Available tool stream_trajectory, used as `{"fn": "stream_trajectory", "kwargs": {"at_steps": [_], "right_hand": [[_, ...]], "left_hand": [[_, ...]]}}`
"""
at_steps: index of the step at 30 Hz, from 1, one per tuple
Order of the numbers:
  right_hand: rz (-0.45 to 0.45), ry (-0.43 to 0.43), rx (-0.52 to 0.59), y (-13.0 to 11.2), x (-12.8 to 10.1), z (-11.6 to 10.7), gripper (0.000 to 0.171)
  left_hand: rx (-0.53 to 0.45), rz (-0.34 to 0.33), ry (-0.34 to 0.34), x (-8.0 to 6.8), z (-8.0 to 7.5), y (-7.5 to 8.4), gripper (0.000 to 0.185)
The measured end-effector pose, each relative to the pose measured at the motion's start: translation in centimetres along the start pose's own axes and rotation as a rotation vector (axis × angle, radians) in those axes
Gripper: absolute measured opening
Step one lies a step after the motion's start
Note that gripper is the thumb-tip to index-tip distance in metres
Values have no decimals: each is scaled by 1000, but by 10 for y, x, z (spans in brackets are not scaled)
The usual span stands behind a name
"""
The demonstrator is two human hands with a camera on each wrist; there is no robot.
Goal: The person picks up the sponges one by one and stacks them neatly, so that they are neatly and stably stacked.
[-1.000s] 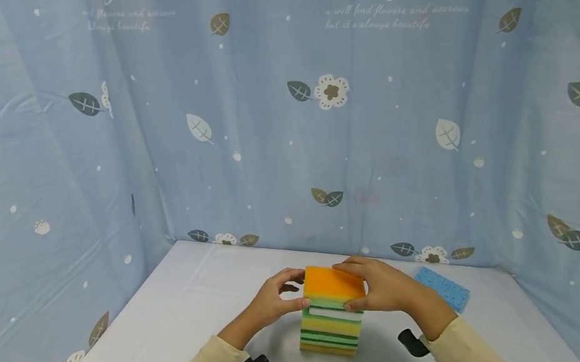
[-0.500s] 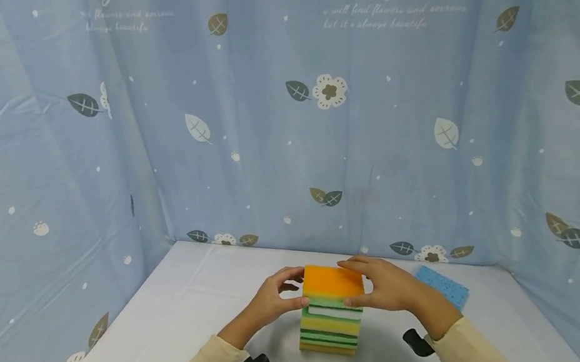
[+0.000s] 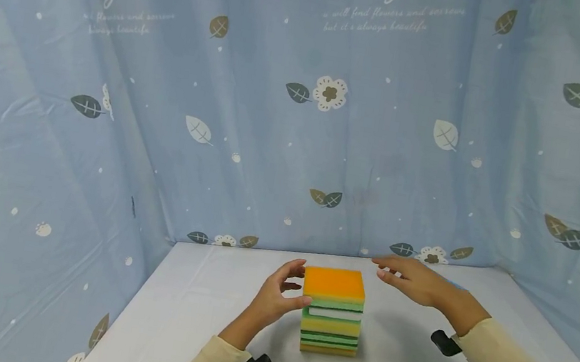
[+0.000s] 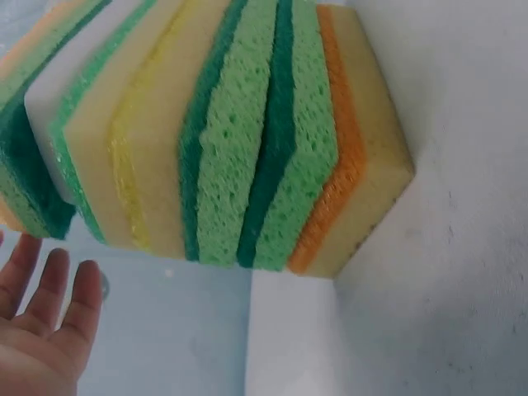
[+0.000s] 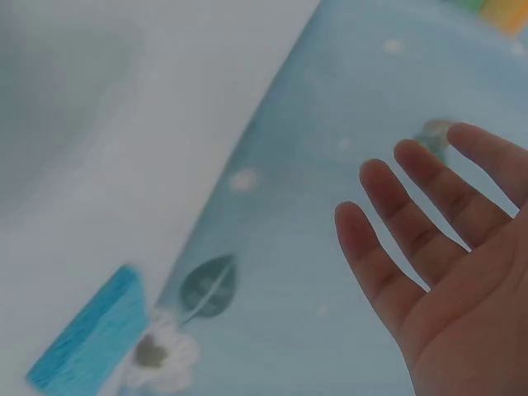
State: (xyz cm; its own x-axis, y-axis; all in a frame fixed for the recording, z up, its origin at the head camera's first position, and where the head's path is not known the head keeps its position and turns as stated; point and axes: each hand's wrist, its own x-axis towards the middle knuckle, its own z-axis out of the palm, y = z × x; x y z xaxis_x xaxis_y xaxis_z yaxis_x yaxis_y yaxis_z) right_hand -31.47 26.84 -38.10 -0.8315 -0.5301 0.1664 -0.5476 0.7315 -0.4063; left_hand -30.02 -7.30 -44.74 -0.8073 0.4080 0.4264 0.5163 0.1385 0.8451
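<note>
Blue printed curtain (image 3: 162,123) is hanging round the back and sides of a pale table (image 3: 177,315). Near the table's middle a stack (image 3: 332,311) of sponges is standing upright, its long axis vertical, orange layer on top, then green, white, yellow and dark green bands down to an orange base; the left wrist view is showing those layers edge-on, pressed close with a small step at the white one.

Left hand (image 3: 280,296) is sitting just beside the stack's left face, fingers curled, thumb tip touching the upper layers near the white band; it is steadying rather than gripping, nothing closed inside it. Right hand (image 3: 413,280) is hovering up and to the right of the stack, apart from it, fingers straight and spread, holding nothing. So the left hand is the nearer of the two.

A lone blue sponge (image 5: 87,334) is lying flat at the table's far right edge by the curtain, beyond the right hand
</note>
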Motion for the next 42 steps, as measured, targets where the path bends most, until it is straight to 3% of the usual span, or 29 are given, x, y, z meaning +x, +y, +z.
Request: {"fn": "stream_trajectory", "kwargs": {"at_steps": [13, 21, 28, 36, 42], "right_hand": [[210, -4, -14, 54, -11, 3, 74], [216, 15, -83, 91, -22, 9, 78], [284, 7, -82, 119, -34, 16, 77], [313, 38, -112, 140, -42, 18, 65], [382, 41, -135, 156, -43, 22, 72]], "left_hand": [[13, -22, 22, 2, 4, -7, 66], [16, -13, 15, 1, 4, -3, 66], [14, -2, 19, 0, 6, -8, 65], [20, 9, 22, 1, 6, -11, 64], [21, -3, 18, 1, 6, -10, 64]]}}
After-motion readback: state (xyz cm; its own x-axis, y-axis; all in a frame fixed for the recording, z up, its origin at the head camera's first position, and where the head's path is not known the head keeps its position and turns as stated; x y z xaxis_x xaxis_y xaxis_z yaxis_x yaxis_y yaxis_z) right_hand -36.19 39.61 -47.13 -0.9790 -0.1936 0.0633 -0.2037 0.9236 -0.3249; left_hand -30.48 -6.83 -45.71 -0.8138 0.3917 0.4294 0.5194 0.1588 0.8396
